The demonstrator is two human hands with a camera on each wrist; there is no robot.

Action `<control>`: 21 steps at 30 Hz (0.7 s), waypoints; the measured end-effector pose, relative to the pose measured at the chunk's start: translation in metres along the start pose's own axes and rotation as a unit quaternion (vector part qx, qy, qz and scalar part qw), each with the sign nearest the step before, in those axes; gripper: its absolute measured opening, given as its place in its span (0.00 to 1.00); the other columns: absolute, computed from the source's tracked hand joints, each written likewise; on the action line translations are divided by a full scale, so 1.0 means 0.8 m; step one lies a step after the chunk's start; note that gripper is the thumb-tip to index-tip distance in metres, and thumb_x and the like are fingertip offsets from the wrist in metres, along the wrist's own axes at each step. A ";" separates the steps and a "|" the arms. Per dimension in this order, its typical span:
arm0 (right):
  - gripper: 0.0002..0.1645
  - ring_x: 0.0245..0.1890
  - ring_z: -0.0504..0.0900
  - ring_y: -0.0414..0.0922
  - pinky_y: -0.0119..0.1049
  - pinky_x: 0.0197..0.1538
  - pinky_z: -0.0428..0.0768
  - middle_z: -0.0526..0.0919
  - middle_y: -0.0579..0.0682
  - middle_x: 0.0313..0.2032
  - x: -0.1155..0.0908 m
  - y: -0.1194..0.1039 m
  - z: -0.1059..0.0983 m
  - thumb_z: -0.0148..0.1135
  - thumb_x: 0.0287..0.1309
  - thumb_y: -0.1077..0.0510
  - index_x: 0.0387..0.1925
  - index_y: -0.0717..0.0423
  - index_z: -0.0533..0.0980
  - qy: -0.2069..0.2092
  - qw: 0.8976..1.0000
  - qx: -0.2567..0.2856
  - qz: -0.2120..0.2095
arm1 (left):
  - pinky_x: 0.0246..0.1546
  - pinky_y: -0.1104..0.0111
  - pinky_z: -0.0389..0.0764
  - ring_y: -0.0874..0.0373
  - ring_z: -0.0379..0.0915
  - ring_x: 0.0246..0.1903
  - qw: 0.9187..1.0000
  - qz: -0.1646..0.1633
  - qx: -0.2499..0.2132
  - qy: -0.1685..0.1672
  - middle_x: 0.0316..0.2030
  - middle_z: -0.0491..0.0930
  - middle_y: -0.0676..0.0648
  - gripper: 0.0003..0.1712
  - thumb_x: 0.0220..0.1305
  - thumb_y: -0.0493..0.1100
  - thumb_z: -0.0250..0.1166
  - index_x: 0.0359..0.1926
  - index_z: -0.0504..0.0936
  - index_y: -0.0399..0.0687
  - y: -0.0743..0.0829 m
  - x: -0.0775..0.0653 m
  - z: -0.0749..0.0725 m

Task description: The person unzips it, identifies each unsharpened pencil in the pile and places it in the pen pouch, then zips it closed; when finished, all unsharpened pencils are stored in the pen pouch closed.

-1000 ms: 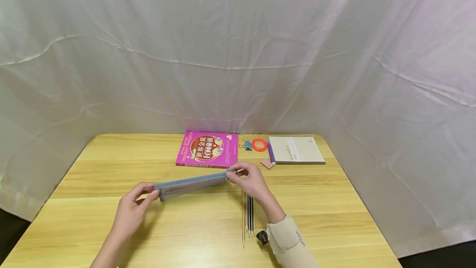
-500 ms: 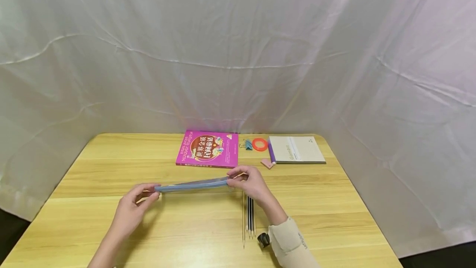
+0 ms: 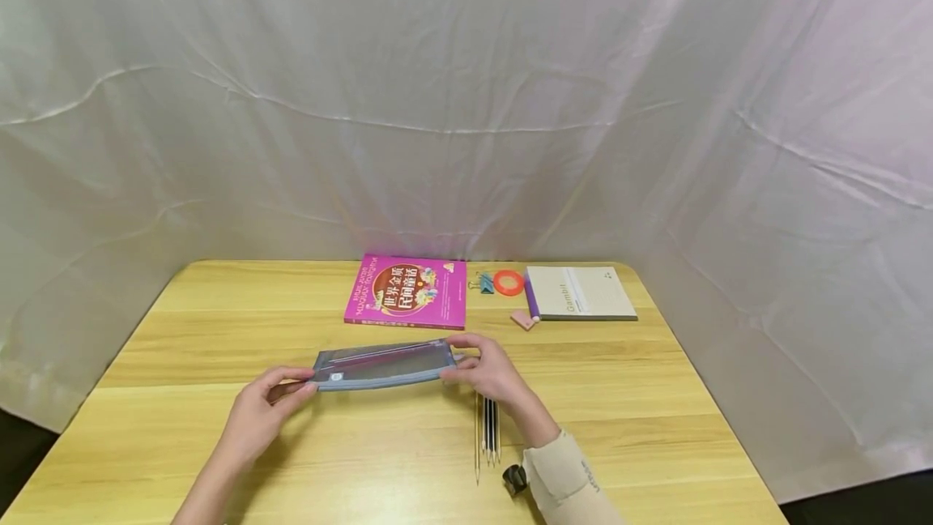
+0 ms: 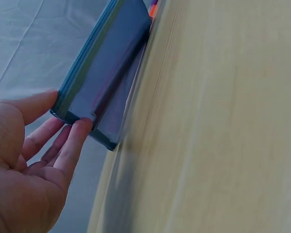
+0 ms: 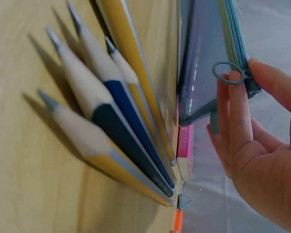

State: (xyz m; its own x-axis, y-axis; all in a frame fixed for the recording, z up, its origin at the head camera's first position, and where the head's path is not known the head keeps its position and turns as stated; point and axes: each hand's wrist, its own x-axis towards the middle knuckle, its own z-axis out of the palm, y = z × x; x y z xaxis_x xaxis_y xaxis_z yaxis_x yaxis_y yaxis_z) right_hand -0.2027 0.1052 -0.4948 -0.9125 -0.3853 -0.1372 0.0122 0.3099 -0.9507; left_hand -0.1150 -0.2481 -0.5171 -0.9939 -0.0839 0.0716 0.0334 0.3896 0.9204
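Observation:
A see-through pencil case (image 3: 386, 363) with a blue zip edge is held up above the table, its zip side toward me. My left hand (image 3: 266, 407) pinches its left end between thumb and fingers. At the other end, my right hand (image 3: 492, 375) pinches the corner by the zip, where a ring pull (image 5: 228, 73) rests against the fingers. Slim long shapes show through the case in the left wrist view, too unclear to name. Several sharpened pencils (image 5: 121, 92) lie side by side on the table below my right hand.
Along the back of the table (image 3: 219, 428) lie a pink book (image 3: 408, 294), a teal binder clip (image 3: 487, 283), an orange tape ring (image 3: 509, 283), a pink eraser (image 3: 523, 320), a purple pen (image 3: 533, 300) and a Gambit notebook (image 3: 583, 294). A black object (image 3: 514, 479) sits beside the right sleeve.
The pencil case has been tilted between my hands: its zip edge has come down and toward me, and its flat side now shows. Both hands keep their hold at nearly the same places.

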 end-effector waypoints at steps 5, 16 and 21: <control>0.34 0.39 0.89 0.48 0.46 0.46 0.85 0.84 0.62 0.54 -0.002 0.004 0.003 0.75 0.60 0.58 0.66 0.62 0.75 -0.012 1.000 -0.013 0.012 | 0.48 0.81 0.81 0.78 0.79 0.47 0.999 -0.026 -0.009 -0.024 0.62 0.77 0.35 0.24 0.70 0.49 0.69 0.59 0.82 0.39 -0.005 0.001 -0.003; 0.36 0.31 0.86 0.46 0.39 0.33 0.84 0.75 0.64 0.64 0.001 0.012 0.020 0.75 0.57 0.64 0.67 0.58 0.74 -0.022 0.999 -0.026 0.027 | 0.46 0.79 0.81 0.71 0.82 0.49 0.998 -0.045 0.008 -0.037 0.62 0.79 0.33 0.26 0.71 0.45 0.69 0.65 0.79 0.38 -0.014 0.006 -0.008; 0.37 0.32 0.85 0.45 0.41 0.31 0.85 0.74 0.64 0.65 0.000 0.010 0.026 0.73 0.57 0.68 0.68 0.58 0.73 -0.031 0.998 -0.048 0.026 | 0.44 0.78 0.82 0.55 0.86 0.51 0.997 -0.050 0.031 -0.043 0.59 0.81 0.32 0.26 0.70 0.40 0.69 0.66 0.78 0.38 -0.016 0.006 -0.008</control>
State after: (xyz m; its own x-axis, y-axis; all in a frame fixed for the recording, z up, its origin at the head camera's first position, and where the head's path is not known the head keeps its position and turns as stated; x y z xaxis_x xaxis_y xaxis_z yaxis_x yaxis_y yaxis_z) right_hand -0.1941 0.0894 -0.5079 -0.8845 -0.4186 -0.2061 0.0178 0.4111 -0.9114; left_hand -0.1197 -0.2593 -0.5260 -0.9974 -0.0469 -0.0550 -0.0701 0.4399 0.8953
